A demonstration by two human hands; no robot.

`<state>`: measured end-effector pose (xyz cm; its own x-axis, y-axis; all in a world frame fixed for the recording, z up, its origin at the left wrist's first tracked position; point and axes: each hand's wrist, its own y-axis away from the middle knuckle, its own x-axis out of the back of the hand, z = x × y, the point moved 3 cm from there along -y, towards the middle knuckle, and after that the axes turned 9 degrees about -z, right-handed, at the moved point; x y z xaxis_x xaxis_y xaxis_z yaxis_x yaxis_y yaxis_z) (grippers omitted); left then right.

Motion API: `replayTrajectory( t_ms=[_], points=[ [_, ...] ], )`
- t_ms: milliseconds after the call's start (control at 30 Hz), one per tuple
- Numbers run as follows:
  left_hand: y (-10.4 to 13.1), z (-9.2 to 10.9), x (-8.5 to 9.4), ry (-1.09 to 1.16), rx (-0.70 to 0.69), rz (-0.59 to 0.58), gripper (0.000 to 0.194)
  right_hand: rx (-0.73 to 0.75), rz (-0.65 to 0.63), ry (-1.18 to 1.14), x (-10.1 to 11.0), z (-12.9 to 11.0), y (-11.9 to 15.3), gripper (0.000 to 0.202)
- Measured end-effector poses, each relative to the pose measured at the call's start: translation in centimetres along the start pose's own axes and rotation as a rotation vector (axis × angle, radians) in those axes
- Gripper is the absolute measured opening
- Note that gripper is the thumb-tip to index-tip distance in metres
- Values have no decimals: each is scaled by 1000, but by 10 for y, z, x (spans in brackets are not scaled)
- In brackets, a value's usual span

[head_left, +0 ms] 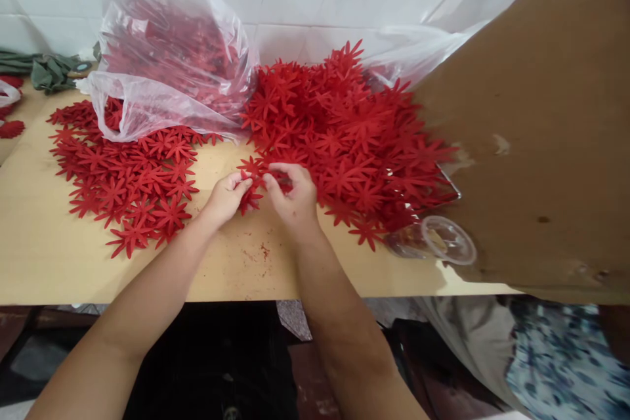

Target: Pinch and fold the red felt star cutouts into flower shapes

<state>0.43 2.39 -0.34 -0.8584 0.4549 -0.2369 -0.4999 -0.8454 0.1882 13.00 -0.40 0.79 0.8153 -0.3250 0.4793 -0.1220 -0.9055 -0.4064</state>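
In the middle of the table, my left hand (230,193) pinches a red fabric flower (249,202) between thumb and fingers. My right hand (294,195) is just beside it, thumb and forefinger curled close together at the flower's right side. Whatever those right fingertips hold is too small to make out. Right behind my hands lies a large heap of red flower pieces (339,138) with narrow pointed petals. Another spread of red flower pieces (128,177) lies to the left of my left hand.
A clear plastic bag (172,59) full of red pieces stands at the back left. A clear plastic cup (447,240) lies on its side at right, by a tall brown board (536,131). Dark green cloth (52,72) is at far left. Red crumbs dot the tabletop (221,275).
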Motion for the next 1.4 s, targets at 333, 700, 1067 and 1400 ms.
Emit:
replayTrajectory(
  t_ms=[333, 700, 1067, 1400],
  points=[
    [-3, 1, 8, -51, -159, 113, 16, -192, -211, -506, -22, 1, 1, 18],
    [-4, 0, 6, -114, -73, -1, 20, -331, 53, -636, -8, 16, -4, 16],
    [-8, -3, 8, -27, -89, 86, 15, -226, -65, -489, -11, 4, 0, 23],
    [-6, -2, 11, -92, -126, 121, 12, -210, -276, -606, -22, -4, 3, 40]
  ],
)
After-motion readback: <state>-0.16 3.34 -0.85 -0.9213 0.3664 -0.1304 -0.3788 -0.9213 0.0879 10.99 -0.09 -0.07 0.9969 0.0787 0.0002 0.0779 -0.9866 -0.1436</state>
